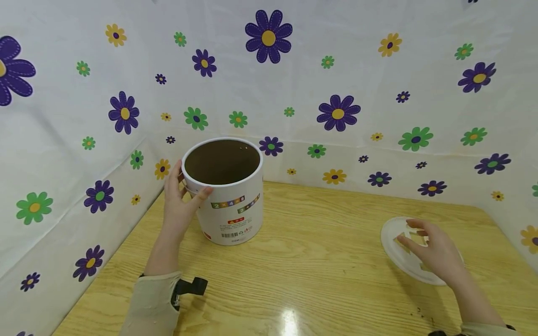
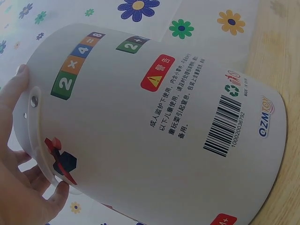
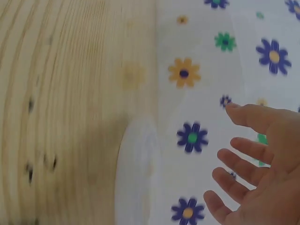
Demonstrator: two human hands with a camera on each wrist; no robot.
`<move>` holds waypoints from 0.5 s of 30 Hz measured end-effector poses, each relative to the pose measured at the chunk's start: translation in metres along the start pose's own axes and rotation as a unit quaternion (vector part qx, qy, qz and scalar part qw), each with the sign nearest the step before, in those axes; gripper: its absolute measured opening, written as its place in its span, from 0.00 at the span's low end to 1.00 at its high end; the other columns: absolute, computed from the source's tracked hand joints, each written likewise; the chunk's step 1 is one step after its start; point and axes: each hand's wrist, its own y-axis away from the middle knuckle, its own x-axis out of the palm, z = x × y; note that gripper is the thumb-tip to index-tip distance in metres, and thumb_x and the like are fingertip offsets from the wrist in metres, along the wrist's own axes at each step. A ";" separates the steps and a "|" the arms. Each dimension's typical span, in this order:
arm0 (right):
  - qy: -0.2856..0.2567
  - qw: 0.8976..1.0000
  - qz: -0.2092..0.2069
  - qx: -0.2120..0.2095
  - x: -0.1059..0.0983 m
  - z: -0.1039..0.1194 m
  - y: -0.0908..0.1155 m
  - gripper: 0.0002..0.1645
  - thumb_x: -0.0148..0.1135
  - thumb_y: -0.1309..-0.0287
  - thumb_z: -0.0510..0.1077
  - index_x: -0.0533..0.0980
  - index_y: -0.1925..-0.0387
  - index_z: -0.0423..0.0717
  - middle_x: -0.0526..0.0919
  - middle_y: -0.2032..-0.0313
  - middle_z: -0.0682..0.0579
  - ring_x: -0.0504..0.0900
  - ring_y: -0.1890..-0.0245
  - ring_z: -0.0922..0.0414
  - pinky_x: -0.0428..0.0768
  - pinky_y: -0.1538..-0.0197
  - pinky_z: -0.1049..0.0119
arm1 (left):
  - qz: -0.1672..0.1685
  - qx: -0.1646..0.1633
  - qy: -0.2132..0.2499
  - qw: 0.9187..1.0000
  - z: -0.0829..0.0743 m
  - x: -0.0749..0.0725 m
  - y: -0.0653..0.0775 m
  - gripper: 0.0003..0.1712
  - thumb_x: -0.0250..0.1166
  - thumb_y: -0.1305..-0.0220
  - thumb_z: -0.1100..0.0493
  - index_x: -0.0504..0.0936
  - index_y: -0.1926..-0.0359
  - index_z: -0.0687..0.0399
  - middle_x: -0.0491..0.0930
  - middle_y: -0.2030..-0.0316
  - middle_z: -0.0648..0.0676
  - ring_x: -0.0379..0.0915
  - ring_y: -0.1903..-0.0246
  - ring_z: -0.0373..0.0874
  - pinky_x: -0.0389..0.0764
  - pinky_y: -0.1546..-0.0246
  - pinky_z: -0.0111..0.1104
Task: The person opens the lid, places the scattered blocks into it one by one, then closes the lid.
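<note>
A white round bucket (image 1: 235, 214) stands upright on the left side of the table, its top uncovered and the visible part of its inside bare. My left hand (image 1: 178, 198) grips it at the left of the rim, with the thumb on the front and fingers round the side. In the left wrist view the fingers curl by the white handle (image 2: 35, 124). At the right lies a round white lid (image 1: 390, 235) with shaped holes. Over it hovers my right hand (image 1: 439, 254), fingers loosely bent and holding nothing; the right wrist view shows them apart from the lid (image 3: 133, 183).
The wooden table (image 1: 311, 242) has a light grain and a few dark marks near its front right. A white cloth (image 1: 294, 79) printed with flowers rises behind the table and along both sides.
</note>
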 end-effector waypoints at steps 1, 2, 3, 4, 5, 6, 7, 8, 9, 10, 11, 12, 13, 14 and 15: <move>0.001 1.000 0.004 0.015 -0.003 -0.008 0.002 0.34 0.61 0.36 0.49 0.64 0.40 0.27 0.68 0.44 0.26 0.69 0.50 0.31 0.72 0.56 0.37 | 0.000 0.000 0.000 1.000 0.000 0.000 0.000 0.52 0.68 0.42 0.46 0.45 0.25 0.38 0.46 0.30 0.49 0.46 0.32 0.46 0.58 0.33 0.47; 0.002 1.000 0.006 0.029 -0.005 -0.016 0.003 0.35 0.60 0.36 0.50 0.63 0.40 0.27 0.67 0.44 0.26 0.68 0.50 0.31 0.72 0.57 0.37 | 0.000 0.000 -0.001 1.000 0.000 0.000 0.000 0.52 0.68 0.42 0.46 0.45 0.25 0.38 0.46 0.30 0.49 0.46 0.32 0.46 0.58 0.33 0.47; 0.004 0.999 0.006 0.040 -0.007 -0.023 0.005 0.35 0.59 0.35 0.50 0.63 0.40 0.26 0.67 0.44 0.25 0.67 0.50 0.30 0.72 0.57 0.37 | -0.001 -0.001 -0.001 1.000 0.000 0.000 0.000 0.52 0.69 0.42 0.46 0.45 0.25 0.37 0.47 0.30 0.49 0.46 0.32 0.46 0.58 0.33 0.47; 0.004 0.999 0.008 0.051 -0.010 -0.030 0.006 0.36 0.58 0.35 0.50 0.62 0.39 0.25 0.65 0.43 0.24 0.66 0.50 0.30 0.71 0.57 0.37 | -0.001 0.000 -0.002 1.000 0.000 0.000 0.000 0.52 0.69 0.42 0.46 0.45 0.25 0.37 0.47 0.30 0.49 0.46 0.32 0.46 0.58 0.33 0.47; 0.005 0.998 0.010 0.062 -0.012 -0.036 0.007 0.37 0.57 0.34 0.51 0.61 0.39 0.25 0.65 0.43 0.23 0.66 0.50 0.29 0.71 0.57 0.36 | -0.002 0.000 -0.002 1.000 -0.001 0.000 0.000 0.52 0.69 0.43 0.46 0.45 0.25 0.37 0.47 0.30 0.49 0.46 0.32 0.45 0.58 0.33 0.47; 0.006 0.997 0.012 0.072 -0.014 -0.042 0.009 0.37 0.56 0.34 0.52 0.60 0.39 0.24 0.64 0.43 0.23 0.65 0.50 0.28 0.71 0.57 0.36 | -0.002 0.001 -0.002 1.000 -0.001 0.000 0.000 0.52 0.69 0.42 0.46 0.45 0.25 0.37 0.47 0.30 0.49 0.46 0.32 0.46 0.58 0.33 0.47; 0.008 0.997 0.011 0.082 -0.016 -0.047 0.010 0.38 0.56 0.33 0.52 0.59 0.39 0.24 0.63 0.43 0.22 0.65 0.49 0.28 0.71 0.57 0.36 | -0.001 0.002 -0.002 1.000 -0.001 0.000 0.000 0.52 0.69 0.42 0.46 0.45 0.25 0.37 0.47 0.30 0.49 0.46 0.32 0.46 0.58 0.33 0.47; 0.013 0.996 0.012 0.092 -0.019 -0.051 0.011 0.39 0.55 0.33 0.53 0.59 0.39 0.23 0.62 0.42 0.22 0.64 0.49 0.27 0.71 0.56 0.35 | -0.001 0.002 -0.003 1.000 -0.001 0.000 0.000 0.52 0.69 0.42 0.46 0.45 0.25 0.37 0.47 0.30 0.49 0.47 0.32 0.46 0.58 0.33 0.47; 0.017 0.995 0.014 0.101 -0.021 -0.056 0.012 0.39 0.54 0.33 0.53 0.59 0.39 0.23 0.62 0.42 0.22 0.64 0.49 0.26 0.71 0.56 0.35 | -0.001 0.003 -0.003 1.000 -0.001 0.000 0.000 0.52 0.69 0.43 0.46 0.46 0.25 0.37 0.47 0.30 0.49 0.47 0.32 0.46 0.58 0.33 0.47; 0.021 0.993 0.017 0.111 -0.024 -0.059 0.012 0.40 0.54 0.33 0.54 0.58 0.39 0.22 0.61 0.42 0.21 0.63 0.49 0.25 0.71 0.55 0.34 | -0.001 0.004 -0.003 1.000 0.000 0.000 0.000 0.52 0.69 0.42 0.46 0.45 0.25 0.38 0.47 0.30 0.49 0.47 0.32 0.46 0.58 0.33 0.47; 0.026 0.992 0.020 0.121 -0.026 -0.062 0.012 0.40 0.53 0.33 0.54 0.58 0.39 0.21 0.60 0.42 0.20 0.63 0.49 0.25 0.71 0.55 0.34 | -0.001 0.004 -0.003 1.000 0.000 0.000 0.000 0.52 0.69 0.42 0.46 0.45 0.25 0.38 0.47 0.30 0.49 0.47 0.33 0.46 0.58 0.33 0.47; 0.030 0.991 0.023 0.131 -0.029 -0.066 0.012 0.40 0.53 0.33 0.54 0.57 0.39 0.21 0.59 0.42 0.20 0.63 0.49 0.24 0.70 0.54 0.34 | 0.000 0.004 -0.003 1.000 0.000 0.000 0.000 0.52 0.69 0.42 0.46 0.45 0.25 0.38 0.47 0.30 0.49 0.47 0.32 0.46 0.58 0.33 0.48; 0.039 0.989 0.028 0.141 -0.032 -0.069 0.012 0.41 0.52 0.32 0.54 0.57 0.40 0.20 0.59 0.42 0.19 0.63 0.49 0.24 0.70 0.54 0.34 | 0.000 0.005 -0.003 1.000 0.000 0.000 0.000 0.52 0.69 0.42 0.46 0.45 0.25 0.39 0.47 0.30 0.49 0.47 0.33 0.46 0.58 0.33 0.48; 0.047 0.987 0.033 0.147 -0.035 -0.071 0.012 0.41 0.52 0.32 0.54 0.56 0.40 0.19 0.58 0.43 0.19 0.63 0.49 0.24 0.70 0.53 0.33 | 0.001 0.004 -0.002 1.000 0.000 0.000 0.000 0.53 0.69 0.42 0.46 0.45 0.25 0.39 0.47 0.30 0.49 0.47 0.33 0.46 0.58 0.33 0.48; 0.052 0.986 0.040 0.155 -0.037 -0.074 0.012 0.41 0.51 0.32 0.54 0.56 0.41 0.18 0.57 0.43 0.18 0.63 0.50 0.23 0.70 0.53 0.33 | 0.001 0.004 -0.002 1.000 0.000 0.000 0.000 0.53 0.69 0.42 0.46 0.45 0.25 0.40 0.47 0.30 0.49 0.47 0.33 0.46 0.58 0.33 0.48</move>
